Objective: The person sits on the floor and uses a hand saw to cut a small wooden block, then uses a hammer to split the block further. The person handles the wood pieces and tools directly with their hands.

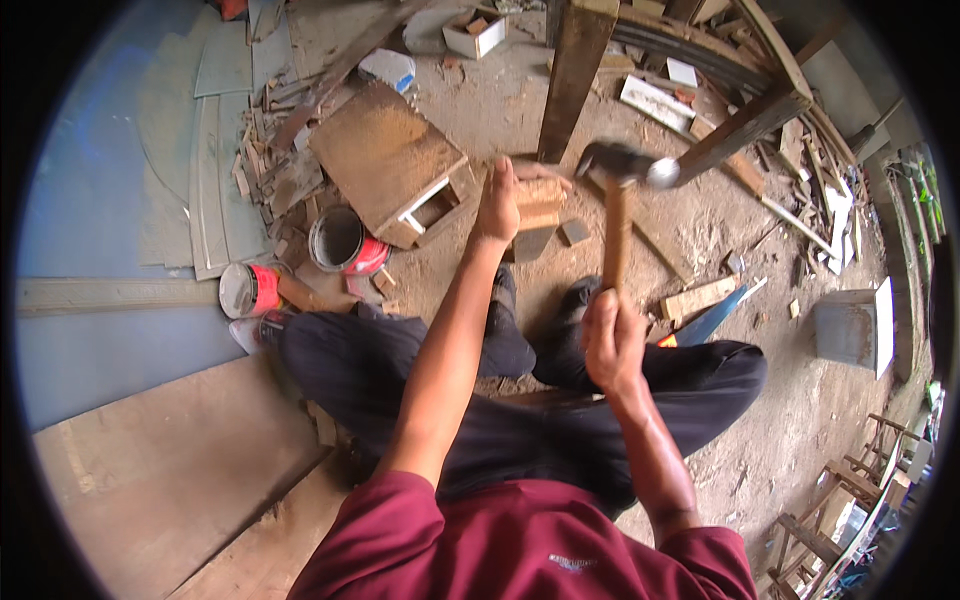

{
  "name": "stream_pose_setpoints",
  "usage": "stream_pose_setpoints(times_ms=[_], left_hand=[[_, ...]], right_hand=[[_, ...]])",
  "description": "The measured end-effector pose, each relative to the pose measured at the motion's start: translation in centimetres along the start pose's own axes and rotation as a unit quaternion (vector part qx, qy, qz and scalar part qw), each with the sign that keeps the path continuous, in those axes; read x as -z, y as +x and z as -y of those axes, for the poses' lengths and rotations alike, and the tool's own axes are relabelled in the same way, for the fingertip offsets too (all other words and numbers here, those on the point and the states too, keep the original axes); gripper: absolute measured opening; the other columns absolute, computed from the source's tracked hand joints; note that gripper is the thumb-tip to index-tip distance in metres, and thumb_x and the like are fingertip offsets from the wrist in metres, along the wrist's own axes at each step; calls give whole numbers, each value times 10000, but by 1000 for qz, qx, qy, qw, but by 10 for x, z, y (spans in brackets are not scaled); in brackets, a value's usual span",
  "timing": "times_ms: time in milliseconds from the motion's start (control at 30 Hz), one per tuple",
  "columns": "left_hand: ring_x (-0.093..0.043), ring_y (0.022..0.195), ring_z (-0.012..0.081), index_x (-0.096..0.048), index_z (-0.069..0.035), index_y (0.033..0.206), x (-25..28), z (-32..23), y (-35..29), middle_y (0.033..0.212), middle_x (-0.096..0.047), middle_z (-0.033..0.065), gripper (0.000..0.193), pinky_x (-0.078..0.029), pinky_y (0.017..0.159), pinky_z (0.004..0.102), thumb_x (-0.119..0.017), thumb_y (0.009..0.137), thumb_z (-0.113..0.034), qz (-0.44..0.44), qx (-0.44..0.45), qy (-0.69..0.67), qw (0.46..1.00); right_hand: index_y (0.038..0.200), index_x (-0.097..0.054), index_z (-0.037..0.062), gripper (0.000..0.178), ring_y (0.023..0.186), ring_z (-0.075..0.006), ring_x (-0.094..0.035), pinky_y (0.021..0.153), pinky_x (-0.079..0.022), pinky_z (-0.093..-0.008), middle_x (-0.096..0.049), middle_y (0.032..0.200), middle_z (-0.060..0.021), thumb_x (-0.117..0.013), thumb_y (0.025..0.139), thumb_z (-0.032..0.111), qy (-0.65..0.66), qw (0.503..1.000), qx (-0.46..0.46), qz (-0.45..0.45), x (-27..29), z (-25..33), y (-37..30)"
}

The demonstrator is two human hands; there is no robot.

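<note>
"Brown, dusty floor (pixel 760 450) all round. Is that the surface being worked on?"

"Yes, and it takes up most of the room, with wood scraps (pixel 830 215) strewn over it. Bluish sheeting (pixel 100 200) spans the left side, a wide wooden board (pixel 180 470) lies below that, and a timber frame (pixel 578 80) stands at the top."

"Count things for me, biggest first."

"One wooden box (pixel 385 150) left of centre, one grey bin (pixel 845 325) at the right, two open cans (pixel 368 257) with red sides, one saw (pixel 705 318) by the right knee, one hammer (pixel 617 235), one piece of wood (pixel 540 205), one small dark block (pixel 575 232)."

"And the hands?"

"Two, well apart. The right hand (pixel 613 340) is closed round the hammer's handle, its head up beyond the fist. The left hand (pixel 497 208) grips the piece of wood, just beyond the shoes (pixel 507 325) and left of the hammer."

"What's hard to make out?"

"The dark round rim cuts off the timber frame and a wooden rack (pixel 815 540) at lower right. Another container (pixel 262 330) is partly covered by the left knee. The hammer's head is blurred, the left fingers are mostly hidden, and I can't tell whether the piece of wood touches the darker block (pixel 530 245) below it."
</note>
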State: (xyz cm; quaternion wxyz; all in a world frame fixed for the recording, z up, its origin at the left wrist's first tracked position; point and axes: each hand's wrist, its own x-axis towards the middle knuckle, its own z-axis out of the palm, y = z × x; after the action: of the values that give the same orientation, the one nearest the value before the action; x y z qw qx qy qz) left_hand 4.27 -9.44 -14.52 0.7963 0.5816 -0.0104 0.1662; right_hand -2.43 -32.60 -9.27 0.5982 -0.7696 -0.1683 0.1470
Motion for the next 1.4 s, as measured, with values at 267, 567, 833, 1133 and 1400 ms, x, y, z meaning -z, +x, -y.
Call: stream_pose_setpoints(times_ms=[267,567,833,1133,1400], left_hand=[[-697,750,209,-713,43,932,-1,1,4,827,-718,127,999,-567,729,323,-218,889,-823,-38,28,-1,999],[-687,841,219,-686,43,971,7,3,3,901,-708,134,1120,-536,824,340,-112,809,-905,-14,71,17,997],[-705,778,227,-703,56,924,7,0,13,853,-720,141,1055,-563,760,334,-131,883,-829,-33,36,-8,999],[-695,758,208,-711,48,916,3,1,16,843,-718,128,1053,-558,744,315,-143,877,-838,-43,50,0,998],[-691,834,238,-692,45,953,8,5,13,902,-712,139,1084,-542,840,356,-93,859,-854,-42,78,-8,996]], right_hand=[[900,-537,1,345,502,-229,-506,497,-408,-381,-482,564,-128,-477,1030,315,-118,993,2,20,-6,-12,0],[844,-498,30,429,499,-89,-428,462,-351,-274,-445,596,-9,-452,1030,414,24,996,89,-3,-1,16,4],[831,-511,20,463,506,-196,-475,460,-362,-324,-469,585,-66,-454,1022,438,-26,1000,14,7,-9,-27,-18],[879,-537,-4,387,532,-375,-569,501,-419,-415,-519,609,-160,-451,1023,345,-88,994,61,5,-17,-58,8],[847,-530,31,381,500,-129,-456,471,-379,-297,-452,564,-17,-483,1023,365,-22,987,143,-69,-40,-68,14]])
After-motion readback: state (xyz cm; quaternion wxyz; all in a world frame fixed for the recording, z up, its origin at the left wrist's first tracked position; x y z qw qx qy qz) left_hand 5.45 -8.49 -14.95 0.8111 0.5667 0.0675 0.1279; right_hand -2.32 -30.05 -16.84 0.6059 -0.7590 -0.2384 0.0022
